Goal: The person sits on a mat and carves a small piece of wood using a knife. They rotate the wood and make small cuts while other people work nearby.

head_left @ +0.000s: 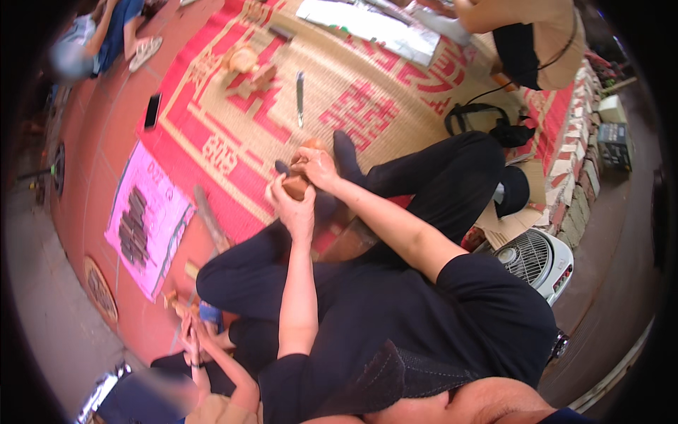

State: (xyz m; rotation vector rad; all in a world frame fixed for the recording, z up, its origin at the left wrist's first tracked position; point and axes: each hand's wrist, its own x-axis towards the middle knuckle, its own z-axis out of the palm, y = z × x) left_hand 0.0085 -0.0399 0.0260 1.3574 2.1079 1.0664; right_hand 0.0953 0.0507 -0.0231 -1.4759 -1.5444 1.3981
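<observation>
My left hand [294,206] is closed around a reddish-brown block [296,186], held low in front of my bent legs. Touching its far side is my right hand [317,168], with curled fingers pressed together; what they pinch is too small to make out. Just beyond the right hand shows a rounded orange-brown thing [311,143], partly hidden. My dark-socked foot [346,154] rests to the right of the hands. A slim knife-like tool [300,99] lies on the mat farther ahead.
On the red-and-tan mat [282,120] lie a round wooden piece [241,59] and a brown block [262,77]. To the left are a phone [152,111], dark tools [134,227] on a pink sheet, and a wooden stick [209,216]. A fan [530,260] stands right. Other people sit nearby.
</observation>
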